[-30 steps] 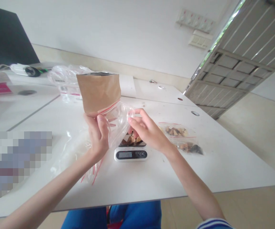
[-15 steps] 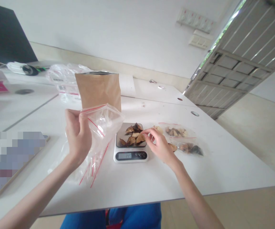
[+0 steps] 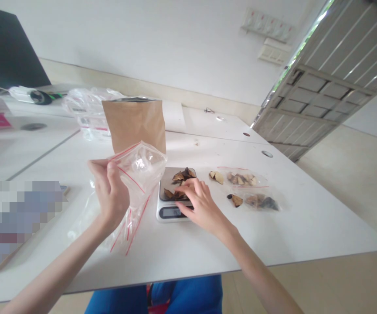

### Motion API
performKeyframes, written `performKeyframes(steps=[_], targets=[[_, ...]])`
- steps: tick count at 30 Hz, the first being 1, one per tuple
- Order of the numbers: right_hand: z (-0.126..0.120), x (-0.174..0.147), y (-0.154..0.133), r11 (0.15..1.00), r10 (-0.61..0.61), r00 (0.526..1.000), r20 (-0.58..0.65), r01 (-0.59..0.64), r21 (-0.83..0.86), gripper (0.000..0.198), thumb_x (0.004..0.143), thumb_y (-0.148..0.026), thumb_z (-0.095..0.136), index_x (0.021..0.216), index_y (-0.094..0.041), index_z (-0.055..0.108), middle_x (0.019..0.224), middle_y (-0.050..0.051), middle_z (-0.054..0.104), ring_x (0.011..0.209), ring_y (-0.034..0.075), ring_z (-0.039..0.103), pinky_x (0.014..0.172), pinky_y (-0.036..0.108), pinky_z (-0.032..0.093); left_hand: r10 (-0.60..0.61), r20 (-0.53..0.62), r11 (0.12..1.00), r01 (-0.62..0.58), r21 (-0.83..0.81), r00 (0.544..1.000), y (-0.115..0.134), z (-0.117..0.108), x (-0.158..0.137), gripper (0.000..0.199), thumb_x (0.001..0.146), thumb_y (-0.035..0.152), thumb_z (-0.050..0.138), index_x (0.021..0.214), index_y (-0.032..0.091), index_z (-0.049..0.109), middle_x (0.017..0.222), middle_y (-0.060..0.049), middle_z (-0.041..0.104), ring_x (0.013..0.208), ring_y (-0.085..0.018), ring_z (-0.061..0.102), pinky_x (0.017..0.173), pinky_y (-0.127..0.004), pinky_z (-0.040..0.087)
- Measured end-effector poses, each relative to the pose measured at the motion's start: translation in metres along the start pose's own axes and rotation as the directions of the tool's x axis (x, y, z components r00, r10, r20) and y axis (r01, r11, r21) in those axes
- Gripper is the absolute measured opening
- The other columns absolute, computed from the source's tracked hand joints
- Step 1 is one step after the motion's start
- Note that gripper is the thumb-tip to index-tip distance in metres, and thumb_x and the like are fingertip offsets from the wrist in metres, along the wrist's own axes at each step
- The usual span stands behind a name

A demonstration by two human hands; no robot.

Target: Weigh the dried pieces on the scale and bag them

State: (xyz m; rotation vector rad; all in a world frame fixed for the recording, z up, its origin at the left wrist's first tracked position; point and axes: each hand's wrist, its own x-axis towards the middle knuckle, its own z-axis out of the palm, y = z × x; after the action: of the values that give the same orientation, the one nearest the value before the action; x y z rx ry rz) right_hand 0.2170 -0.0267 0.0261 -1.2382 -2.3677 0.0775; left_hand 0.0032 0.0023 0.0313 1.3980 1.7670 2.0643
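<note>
head view: left hand point(image 3: 111, 196) gripping a clear bag point(image 3: 139, 170), right hand point(image 3: 197, 207) loosely over dried pieces point(image 3: 179, 181) (scale point(image 3: 170, 211) display half hidden)

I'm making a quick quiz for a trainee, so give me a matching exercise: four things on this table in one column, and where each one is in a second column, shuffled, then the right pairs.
Things
1. clear zip bag
2. brown paper pouch
3. dried pieces
4. two filled small bags

Places
A. on the scale platform
B. standing upright behind the scale
C. held up in the left hand
D. lying on the table right of the scale

Pairs: 1-C, 2-B, 3-A, 4-D
</note>
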Motion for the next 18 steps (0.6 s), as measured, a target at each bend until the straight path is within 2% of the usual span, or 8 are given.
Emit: performKeyframes(steps=[6, 9, 13, 18], targets=[[-0.008, -0.007, 0.018, 0.995, 0.082, 0.996, -0.020, -0.083, -0.060, 0.021, 0.088, -0.019, 0.052, 0.109, -0.015, 0.053, 0.106, 0.013, 0.051, 0.105, 0.026, 0.052, 0.097, 0.046, 0.044, 0.011, -0.030, 0.999, -0.010, 0.043, 0.999, -0.009, -0.003, -0.001, 0.011, 0.086, 0.033, 0.034, 0.083, 0.023, 0.035, 0.078, 0.000, 0.044, 0.072, -0.020, 0.047, 0.078, -0.041, 0.040], [-0.006, -0.013, 0.026, 0.988, 0.135, 0.991, -0.019, -0.136, -0.067, 0.024, 0.086, -0.022, 0.056, 0.108, -0.015, 0.049, 0.107, 0.014, 0.053, 0.105, 0.028, 0.053, 0.094, 0.047, 0.046, 0.000, -0.034, 0.999, 0.002, 0.053, 0.999, -0.012, -0.002, -0.001, 0.011, 0.086, 0.034, 0.033, 0.082, 0.023, 0.034, 0.078, 0.000, 0.044, 0.072, -0.020, 0.047, 0.079, -0.041, 0.039], [0.000, -0.015, 0.028, 0.976, 0.215, 0.975, -0.055, -0.216, -0.004, 0.040, 0.083, -0.030, 0.061, 0.114, -0.016, 0.041, 0.114, 0.016, 0.054, 0.111, 0.031, 0.052, 0.094, 0.049, 0.046, 0.023, -0.031, 0.999, -0.022, 0.039, 0.999, -0.014, 0.000, -0.002, 0.014, 0.086, 0.036, 0.033, 0.084, 0.022, 0.036, 0.081, -0.002, 0.046, 0.076, -0.021, 0.049, 0.075, -0.039, 0.040], [0.007, -0.009, 0.025, 0.957, 0.285, 0.958, -0.033, -0.283, 0.065, 0.040, 0.082, -0.029, 0.063, 0.112, -0.015, 0.040, 0.115, 0.016, 0.055, 0.112, 0.031, 0.053, 0.095, 0.049, 0.043, 0.027, -0.015, 0.998, -0.026, 0.062, 1.000, -0.020, -0.002, -0.006, 0.016, 0.087, 0.037, 0.032, 0.086, 0.021, 0.037, 0.083, -0.003, 0.049, 0.077, -0.022, 0.052, 0.070, -0.036, 0.040]])
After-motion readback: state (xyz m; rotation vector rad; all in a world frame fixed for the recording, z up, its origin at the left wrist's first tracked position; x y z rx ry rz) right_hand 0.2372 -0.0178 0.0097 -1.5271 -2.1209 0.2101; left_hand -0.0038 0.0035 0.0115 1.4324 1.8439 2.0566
